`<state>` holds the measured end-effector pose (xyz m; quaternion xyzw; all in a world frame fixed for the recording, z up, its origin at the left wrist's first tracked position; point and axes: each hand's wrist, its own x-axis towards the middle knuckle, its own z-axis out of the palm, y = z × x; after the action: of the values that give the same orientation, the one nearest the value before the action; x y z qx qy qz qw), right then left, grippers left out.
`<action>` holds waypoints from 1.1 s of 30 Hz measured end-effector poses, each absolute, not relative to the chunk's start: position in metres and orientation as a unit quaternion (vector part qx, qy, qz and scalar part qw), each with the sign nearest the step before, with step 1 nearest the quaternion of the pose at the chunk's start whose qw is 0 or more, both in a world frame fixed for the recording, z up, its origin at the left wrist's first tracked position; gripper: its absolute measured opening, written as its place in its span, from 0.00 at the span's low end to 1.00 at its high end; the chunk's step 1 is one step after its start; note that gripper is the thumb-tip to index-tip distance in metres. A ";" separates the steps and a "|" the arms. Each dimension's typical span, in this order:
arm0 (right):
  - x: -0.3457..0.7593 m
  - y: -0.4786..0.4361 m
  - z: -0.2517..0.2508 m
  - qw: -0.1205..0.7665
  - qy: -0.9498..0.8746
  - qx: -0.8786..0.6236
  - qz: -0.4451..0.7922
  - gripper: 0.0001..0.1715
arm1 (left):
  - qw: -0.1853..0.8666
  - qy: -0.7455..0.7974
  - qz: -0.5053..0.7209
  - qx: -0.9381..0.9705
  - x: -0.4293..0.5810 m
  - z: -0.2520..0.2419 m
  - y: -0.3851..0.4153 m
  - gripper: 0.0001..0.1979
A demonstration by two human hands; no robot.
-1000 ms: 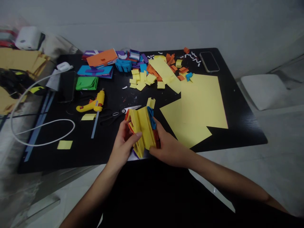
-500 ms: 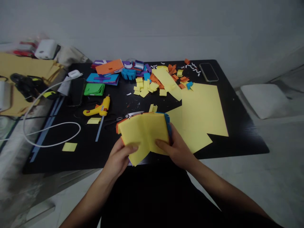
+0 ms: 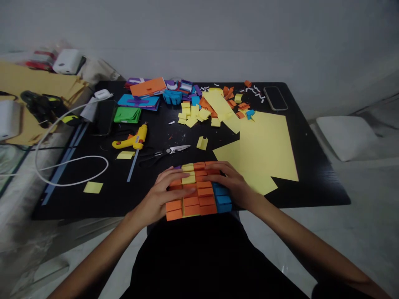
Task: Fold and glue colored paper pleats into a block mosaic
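Note:
A folded paper craft (image 3: 199,201) lies at the table's near edge, its top covered in rows of small folded tabs. Most tabs are orange, with a few yellow ones and blue ones (image 3: 222,199) down the right side. My left hand (image 3: 163,193) holds its left side, fingers laid across the upper face. On the upper right, my right hand (image 3: 229,180) has its fingers over the orange tabs. Both thumbs are mostly hidden. Just beyond it are black-handled scissors (image 3: 173,150) and a single folded yellow paper tab (image 3: 202,143).
A yellow glue gun (image 3: 137,138) sits at left, near a looped white cable (image 3: 73,185). Large yellow paper sheets (image 3: 268,145) cover the right side. Paper scraps (image 3: 196,114), folded coloured pieces (image 3: 148,87) and a phone (image 3: 276,99) lie toward the back.
The paper craft has turned from its plain yellow, opened-out face to the face with coloured tabs, and sits lower. My hands have moved from its lower sides to over the top.

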<state>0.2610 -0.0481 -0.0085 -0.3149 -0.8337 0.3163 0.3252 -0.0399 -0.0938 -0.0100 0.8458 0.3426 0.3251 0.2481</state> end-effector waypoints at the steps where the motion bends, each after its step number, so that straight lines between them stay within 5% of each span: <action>1: 0.263 -0.047 -0.012 0.302 -0.842 -0.315 0.318 0.17 | 0.243 0.342 0.302 0.856 -0.042 -0.013 -0.094 0.26; 8: 0.284 -0.048 -0.010 0.203 -0.884 -0.291 0.304 0.41 | 0.249 0.350 0.272 0.861 -0.057 -0.009 -0.106 0.36; 12: 0.272 -0.064 0.000 0.233 -0.880 -0.332 0.248 0.35 | 0.194 0.414 0.310 0.834 -0.034 -0.001 -0.117 0.30; 24: 0.227 -0.085 -0.026 0.133 -0.881 -0.387 0.236 0.38 | 0.109 0.544 0.160 0.816 0.029 -0.025 -0.131 0.31; 33: 0.234 -0.084 -0.023 0.174 -0.866 -0.381 0.274 0.41 | 0.114 0.523 0.163 0.829 0.026 -0.018 -0.132 0.43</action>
<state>0.2344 -0.0840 -0.0227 -0.3806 -0.8657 0.2744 0.1744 0.0260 -0.1324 -0.0184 0.8288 0.5230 0.1631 0.1140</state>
